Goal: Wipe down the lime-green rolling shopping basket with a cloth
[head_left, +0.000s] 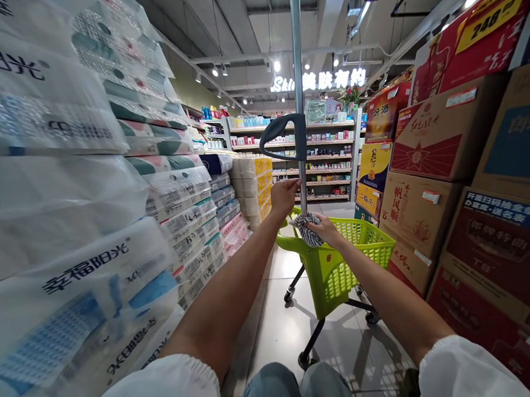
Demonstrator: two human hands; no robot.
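Note:
A silvery metal pole (299, 65) rises at the centre, with a dark grey loop-shaped handle (301, 137) on it. My left hand (284, 197) is closed, its fingertips pinched at the pole's left side below that loop. Lower down, my right hand (326, 229) grips a bunched black-and-white striped cloth (308, 231) against the bottom of the pole, its fingers partly hidden by the cloth. Just behind and beneath both hands is a lime-green shopping cart (331, 283) on dark legs with casters. Whether the pole joins the cart is hidden by the cloth.
Plastic-wrapped tissue packs (71, 202) are stacked high along the left. Cardboard cartons (422, 211) form a wall on the right. Store shelves (331, 144) with small goods stand across the far end. Pale floor tiles (268, 333) run between the stacks.

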